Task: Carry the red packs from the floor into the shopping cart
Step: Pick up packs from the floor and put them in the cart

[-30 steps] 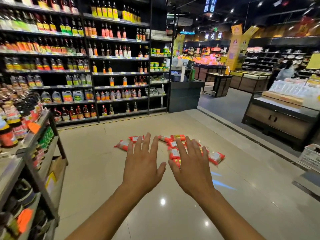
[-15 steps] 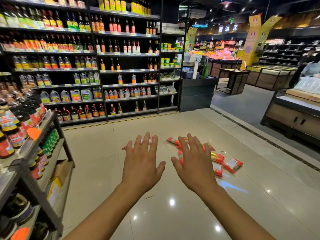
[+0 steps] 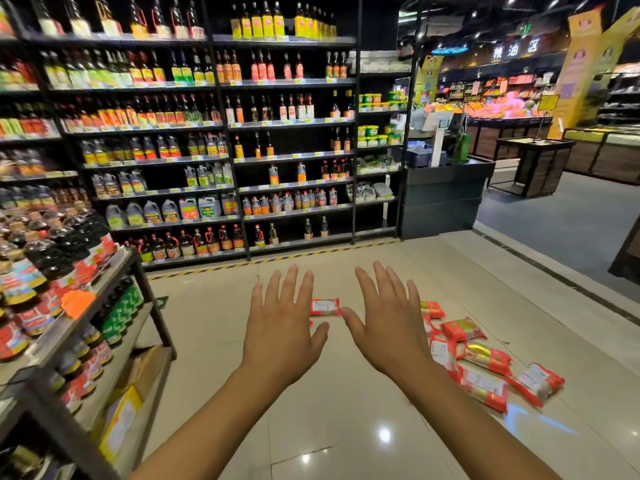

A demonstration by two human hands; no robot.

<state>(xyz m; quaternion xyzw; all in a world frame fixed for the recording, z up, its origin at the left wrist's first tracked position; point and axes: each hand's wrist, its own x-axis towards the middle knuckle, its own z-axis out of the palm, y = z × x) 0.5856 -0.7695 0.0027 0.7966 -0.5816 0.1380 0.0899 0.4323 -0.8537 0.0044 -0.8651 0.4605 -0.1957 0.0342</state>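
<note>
I see my left hand [image 3: 282, 327] and right hand [image 3: 391, 327] in the middle, both flat and wide open, holding nothing. The red packs [image 3: 485, 388] lie on the floor [image 3: 346, 427] at the lower right, and one shows between my hands.

We see a glossy tile floor [image 3: 214, 341]. Striped tape [image 3: 311, 254] runs along the foot of the tall bottle shelving [image 3: 221, 133]. Out from that shelving one red pack [image 3: 324, 307] lies alone. Farther out, rightward, a cluster of red packs [image 3: 483, 388] lies overlapping.
</note>
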